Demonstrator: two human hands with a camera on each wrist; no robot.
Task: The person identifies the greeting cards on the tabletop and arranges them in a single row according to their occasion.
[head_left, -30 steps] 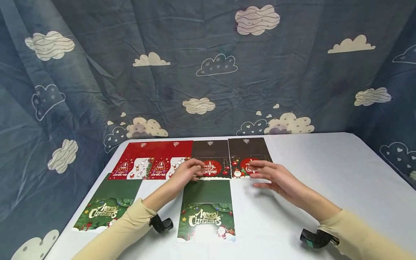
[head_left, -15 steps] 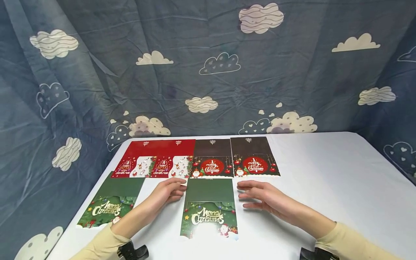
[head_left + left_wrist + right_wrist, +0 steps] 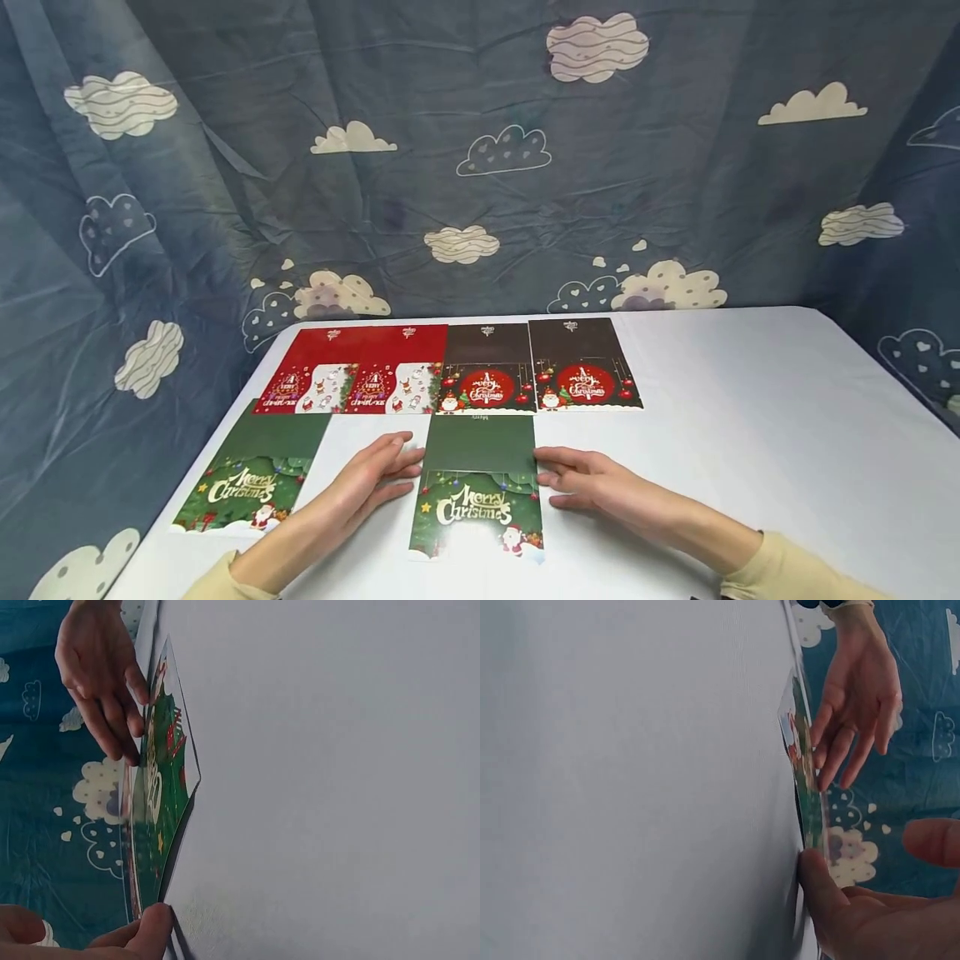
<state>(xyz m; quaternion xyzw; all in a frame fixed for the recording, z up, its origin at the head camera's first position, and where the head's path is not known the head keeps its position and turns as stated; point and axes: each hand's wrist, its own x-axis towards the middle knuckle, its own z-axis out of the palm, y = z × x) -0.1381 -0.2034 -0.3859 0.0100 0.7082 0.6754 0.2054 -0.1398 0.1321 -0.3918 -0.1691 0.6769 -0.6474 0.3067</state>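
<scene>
A green "Merry Christmas" card [image 3: 477,508] lies flat on the white table, its Santa print toward the person. Along its left edge is my left hand [image 3: 367,483], fingers loosely extended. My right hand [image 3: 592,483] flanks the opposite edge, fingertips right at the card's side. Seen low from the left wrist view, the card [image 3: 169,765] stretches between both hands, with a left fingertip [image 3: 155,922] at its near corner. In the right wrist view, a right fingertip [image 3: 815,864] meets the card's end while the left hand [image 3: 859,697] is beyond it.
Behind, two red cards [image 3: 401,346] and two dark Christmas cards [image 3: 577,342] form a row side by side. A second green card [image 3: 255,467] lies at the left. A dark blue cloud-print curtain [image 3: 510,200] hangs at the table's back edge.
Both hands have come back from the dark cards toward the person and down beside the front green card, the right hand closing in on its edge. The cards look unmoved.
</scene>
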